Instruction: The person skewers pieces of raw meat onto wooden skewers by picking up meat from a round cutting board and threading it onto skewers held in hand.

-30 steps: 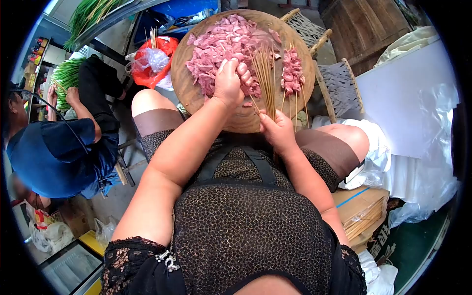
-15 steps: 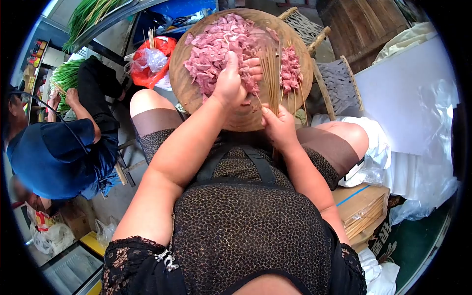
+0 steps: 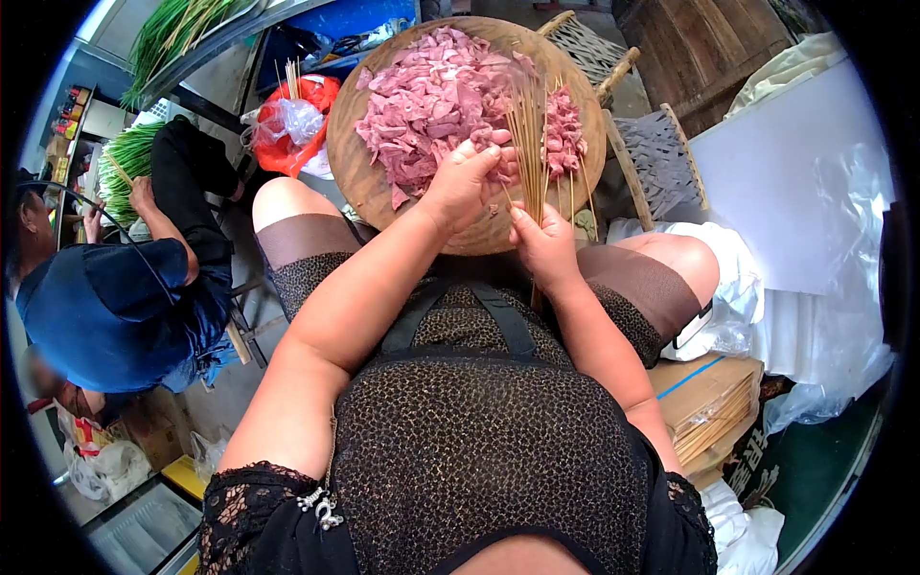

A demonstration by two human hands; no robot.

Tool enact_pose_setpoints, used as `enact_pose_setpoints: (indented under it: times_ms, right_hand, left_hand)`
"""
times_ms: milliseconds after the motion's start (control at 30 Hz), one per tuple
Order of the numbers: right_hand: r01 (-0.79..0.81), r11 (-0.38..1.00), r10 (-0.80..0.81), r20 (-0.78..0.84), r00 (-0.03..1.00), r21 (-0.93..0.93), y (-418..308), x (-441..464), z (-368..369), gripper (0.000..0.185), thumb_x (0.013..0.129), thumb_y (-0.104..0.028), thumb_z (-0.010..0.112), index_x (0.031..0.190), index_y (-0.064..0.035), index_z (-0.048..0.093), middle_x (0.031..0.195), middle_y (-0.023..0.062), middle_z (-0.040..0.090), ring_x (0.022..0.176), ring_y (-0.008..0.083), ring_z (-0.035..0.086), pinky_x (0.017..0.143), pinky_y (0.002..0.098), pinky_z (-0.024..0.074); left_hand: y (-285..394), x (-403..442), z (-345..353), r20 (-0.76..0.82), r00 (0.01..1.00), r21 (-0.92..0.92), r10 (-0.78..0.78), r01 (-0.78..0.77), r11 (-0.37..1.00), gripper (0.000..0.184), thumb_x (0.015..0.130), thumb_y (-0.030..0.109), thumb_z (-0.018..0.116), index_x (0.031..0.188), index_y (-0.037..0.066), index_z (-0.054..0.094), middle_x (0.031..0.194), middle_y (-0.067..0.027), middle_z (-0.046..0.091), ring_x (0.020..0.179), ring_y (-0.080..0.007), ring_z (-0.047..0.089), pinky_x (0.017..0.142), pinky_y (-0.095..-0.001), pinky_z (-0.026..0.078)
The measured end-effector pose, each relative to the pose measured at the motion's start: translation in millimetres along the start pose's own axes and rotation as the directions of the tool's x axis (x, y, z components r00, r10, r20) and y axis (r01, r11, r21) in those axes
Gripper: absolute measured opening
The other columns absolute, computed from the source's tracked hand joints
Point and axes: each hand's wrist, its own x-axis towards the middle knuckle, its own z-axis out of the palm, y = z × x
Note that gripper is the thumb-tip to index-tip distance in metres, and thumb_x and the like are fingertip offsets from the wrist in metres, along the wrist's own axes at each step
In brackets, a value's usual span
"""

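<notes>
My right hand [image 3: 544, 244] is closed around a bundle of bamboo skewers [image 3: 526, 139] that points away from me over the round wooden board [image 3: 347, 158]. My left hand [image 3: 462, 184] is beside the bundle, thumb and fingers pinched on a small piece of meat at one skewer that slants out to the left. How far that skewer goes through the meat is hidden by the fingers. A big heap of sliced pink raw meat [image 3: 431, 91] covers the board's left and middle. Right of the bundle lie several loaded meat skewers [image 3: 563, 134], handles towards me.
A red plastic bag [image 3: 287, 134] with skewers standing in it is left of the board. A woven stool [image 3: 656, 163] stands to the right. At left sits a person in a dark blue shirt [image 3: 105, 302] near green stalks [image 3: 129, 158]. A cardboard box [image 3: 704, 402] holds more skewers.
My left thumb has come down and right, closing on the piece of meat near the slanting skewer. My right hand stays in place with the bundle.
</notes>
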Motion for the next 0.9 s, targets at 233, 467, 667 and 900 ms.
enact_pose_setpoints:
  times_ms: [233,467,667,900]
  right_hand:
    - [0.010,0.997,-0.009,-0.002,1.000,0.081,8,3,-2,0.015,0.088,-0.014,0.055,0.100,-0.0039,0.054,0.066,-0.0010,0.052,0.050,0.0037,0.041,0.044,0.0164,0.0299]
    - [-0.040,0.997,0.043,-0.043,0.998,0.066,-4,2,-4,0.016,0.087,-0.015,0.056,0.100,-0.0056,0.055,0.065,-0.0010,0.053,0.046,0.0037,0.040,0.040,0.0167,0.0281]
    - [-0.070,0.996,0.072,-0.031,0.997,0.058,-8,-1,-1,0.016,0.088,-0.015,0.055,0.099,-0.0031,0.055,0.065,-0.0021,0.052,0.052,0.0039,0.043,0.047,0.0165,0.0320]
    - [-0.031,0.997,0.035,-0.052,0.998,0.066,-2,1,-5,0.017,0.088,-0.015,0.054,0.101,-0.0044,0.054,0.065,-0.0009,0.053,0.047,0.0038,0.040,0.041,0.0166,0.0290]
  left_hand:
    - [-4,-3,5,-0.030,0.999,0.045,-0.038,0.040,0.998,0.025,0.090,0.012,0.046,0.115,0.005,0.043,0.106,-0.0095,0.058,0.089,-0.0179,0.058,0.080,-0.0327,0.047]
    - [19,-6,13,-0.084,0.996,0.088,-0.014,0.021,0.996,0.028,0.092,0.016,0.045,0.117,0.004,0.045,0.107,-0.0123,0.057,0.096,-0.0209,0.057,0.082,-0.0359,0.047]
    - [19,-1,-1,-0.093,0.994,0.117,-0.053,0.064,0.991,0.025,0.092,0.020,0.046,0.110,0.003,0.051,0.105,-0.0116,0.059,0.096,-0.0212,0.058,0.082,-0.0379,0.049]
    - [13,1,3,-0.113,0.991,0.192,-0.078,0.099,0.976,0.028,0.092,0.021,0.048,0.113,0.003,0.051,0.105,-0.0119,0.059,0.093,-0.0194,0.058,0.082,-0.0359,0.049]
